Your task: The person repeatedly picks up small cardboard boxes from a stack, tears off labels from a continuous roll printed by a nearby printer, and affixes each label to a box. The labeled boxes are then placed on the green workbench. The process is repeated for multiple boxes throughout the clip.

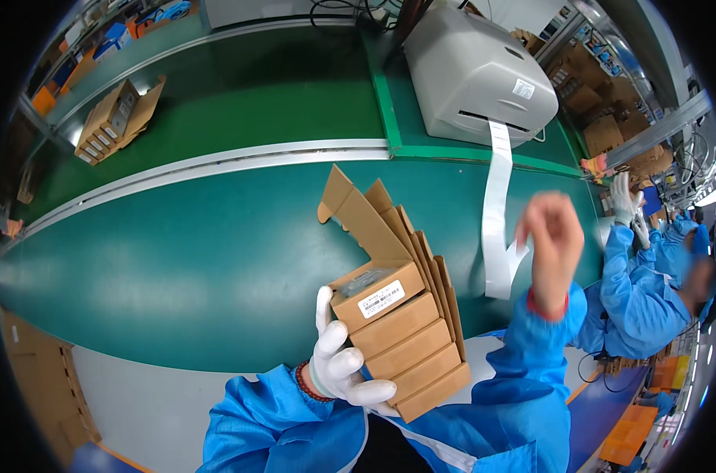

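My gloved left hand [346,363] is wrapped around a stack of small brown cardboard boxes [409,343], held tilted over the table's near edge. Their lids stand open to the far side. The uppermost box [379,293] carries a white label [381,299] on its side, and something in a grey wrapping shows inside it. My bare right hand [557,232], smeared by motion, is closed in a pinch beside a long white label strip [496,213]. A white label [517,257] lifts away from that strip towards my fingertips; the exact contact is blurred.
A grey label printer [480,79] stands at the back right, the strip hanging from its slot. Another group of open boxes [109,126] lies beyond the metal rail [216,171] on the green conveyor [295,102]. To the right sits a co-worker in blue [645,292].
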Available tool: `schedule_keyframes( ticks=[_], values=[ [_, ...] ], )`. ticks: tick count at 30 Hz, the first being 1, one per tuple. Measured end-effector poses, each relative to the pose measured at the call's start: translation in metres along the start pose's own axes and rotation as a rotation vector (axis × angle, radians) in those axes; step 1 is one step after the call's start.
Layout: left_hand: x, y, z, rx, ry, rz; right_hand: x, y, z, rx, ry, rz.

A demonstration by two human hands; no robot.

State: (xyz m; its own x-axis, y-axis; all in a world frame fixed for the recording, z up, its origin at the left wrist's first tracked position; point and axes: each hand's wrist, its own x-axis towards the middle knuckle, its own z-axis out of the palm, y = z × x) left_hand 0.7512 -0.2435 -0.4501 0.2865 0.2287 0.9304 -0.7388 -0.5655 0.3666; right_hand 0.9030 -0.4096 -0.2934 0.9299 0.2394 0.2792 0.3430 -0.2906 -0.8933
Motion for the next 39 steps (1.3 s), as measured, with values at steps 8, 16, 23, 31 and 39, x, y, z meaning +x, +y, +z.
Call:
schedule_keyframes(
  ticks=[8, 16, 23, 31, 39],
  values=[
    [0.007, 0.003, -0.002, -0.001, -0.033, -0.012, -0.057, -0.059, 0.045, -0.215, -0.532, -0.198],
    [0.009, 0.001, -0.001, 0.017, -0.032, -0.013, -0.047, -0.057, 0.05, -0.249, -0.59, -0.209],
    [0.01, 0.0, -0.012, 0.071, -0.163, -0.009, -0.044, -0.062, 0.052, -0.294, -0.615, -0.173],
    [0.024, 0.002, -0.016, 0.143, -0.221, -0.031, -0.044, -0.062, 0.058, -0.424, -0.589, -0.295],
    [0.017, 0.002, -0.016, 0.187, -0.248, -0.044, -0.007, -0.066, 0.035, -0.77, -0.381, -0.301]
  ],
)
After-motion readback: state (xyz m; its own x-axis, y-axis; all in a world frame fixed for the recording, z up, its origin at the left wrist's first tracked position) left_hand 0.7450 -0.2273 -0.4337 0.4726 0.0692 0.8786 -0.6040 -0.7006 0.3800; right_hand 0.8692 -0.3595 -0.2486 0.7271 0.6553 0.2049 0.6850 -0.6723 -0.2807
